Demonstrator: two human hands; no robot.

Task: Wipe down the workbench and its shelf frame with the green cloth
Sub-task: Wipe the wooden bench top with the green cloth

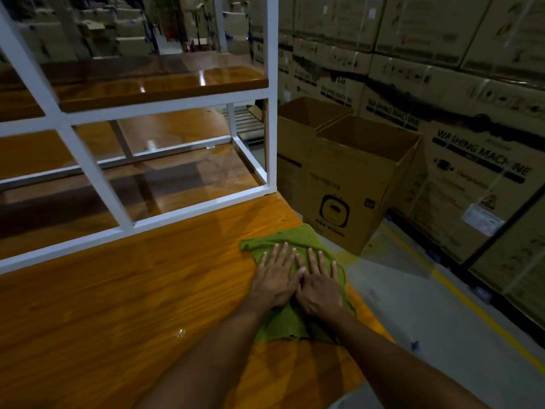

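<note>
Bare benchtop [118, 305] is stretching open left of the fingers [284, 253]; the white shelf frame [177, 215] is standing beyond them, and cardboard boxes [354, 178] are crowding their right.

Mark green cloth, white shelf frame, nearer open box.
green cloth [295, 234], head view, bare fabric at its far end.
white shelf frame [272, 84], head view, right upright post.
nearer open box [348, 178], head view, printed side wall.

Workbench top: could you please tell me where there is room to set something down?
Wooden workbench top: bare from the white metal shelf frame to the green cloth. Crowded at the right edge: left hand, right hand on cloth.
</note>
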